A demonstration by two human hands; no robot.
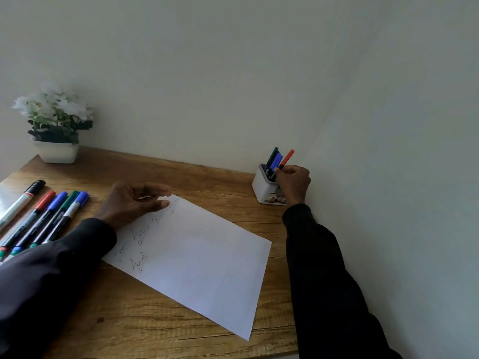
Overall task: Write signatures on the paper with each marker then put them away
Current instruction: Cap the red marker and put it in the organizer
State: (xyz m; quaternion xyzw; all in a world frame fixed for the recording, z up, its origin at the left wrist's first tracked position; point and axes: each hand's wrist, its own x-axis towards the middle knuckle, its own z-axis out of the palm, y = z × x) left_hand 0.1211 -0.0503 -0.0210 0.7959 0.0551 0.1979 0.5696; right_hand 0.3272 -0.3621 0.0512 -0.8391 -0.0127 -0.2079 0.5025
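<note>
Your right hand (293, 182), arm reaching forward along the wall, is pinching the slim red-capped marker (288, 157) in curled fingertips, holding it tilted at the mouth of the square white plastic holder (261, 189). Your left hand (134, 203) is lying on the far corner of the white scribbled paper sheet (202, 265) (fingers loose, gripping nothing) on the brown wooden desk (207, 182). Five capped markers (49, 213) are lying in a row at far left.
</note>
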